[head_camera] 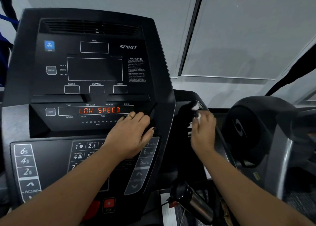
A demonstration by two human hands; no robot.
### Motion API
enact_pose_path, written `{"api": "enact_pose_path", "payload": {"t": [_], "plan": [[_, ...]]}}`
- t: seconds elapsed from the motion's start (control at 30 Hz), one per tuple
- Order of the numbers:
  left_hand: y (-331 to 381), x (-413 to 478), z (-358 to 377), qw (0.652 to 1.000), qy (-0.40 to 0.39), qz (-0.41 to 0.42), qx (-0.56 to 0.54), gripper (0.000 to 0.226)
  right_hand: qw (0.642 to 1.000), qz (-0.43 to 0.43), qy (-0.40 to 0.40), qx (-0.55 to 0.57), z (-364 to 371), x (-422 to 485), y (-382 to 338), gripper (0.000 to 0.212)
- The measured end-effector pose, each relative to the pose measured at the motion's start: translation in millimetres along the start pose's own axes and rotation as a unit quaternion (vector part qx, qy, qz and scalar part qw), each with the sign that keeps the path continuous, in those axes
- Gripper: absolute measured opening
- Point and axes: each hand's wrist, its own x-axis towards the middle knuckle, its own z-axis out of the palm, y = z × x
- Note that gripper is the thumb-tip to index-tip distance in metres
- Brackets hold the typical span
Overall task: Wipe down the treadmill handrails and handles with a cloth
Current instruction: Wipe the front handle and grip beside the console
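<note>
Under the left hand (131,131), resting flat with fingers relaxed, sits the treadmill console (85,68); just beside it the right hand (203,131) clutches a white cloth (195,107).

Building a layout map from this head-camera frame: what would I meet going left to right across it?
Grey incline percentage keys → blue square fan button → left hand resting on the black console → right hand gripping the white cloth → round black housing.
</note>
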Motion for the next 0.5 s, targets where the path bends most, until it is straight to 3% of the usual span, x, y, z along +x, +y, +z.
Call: {"api": "enact_pose_path", "payload": {"t": [0.27, 0.37, 0.5], "plan": [[-1, -1, 1, 1.000, 0.000, -0.002, -0.001, 0.036, 0.988, -0.048, -0.143, 0.020, 40, -17, -10, 0.041], [0, -1, 1, 1.000, 0.007, 0.000, -0.003, 0.035, 0.992, -0.085, -0.092, 0.013, 26, -2, -5, 0.034], [0, -1, 1, 1.000, 0.011, 0.001, 0.001, 0.035, 0.999, 0.042, 0.012, -0.003, 19, 10, -10, 0.019]]}}
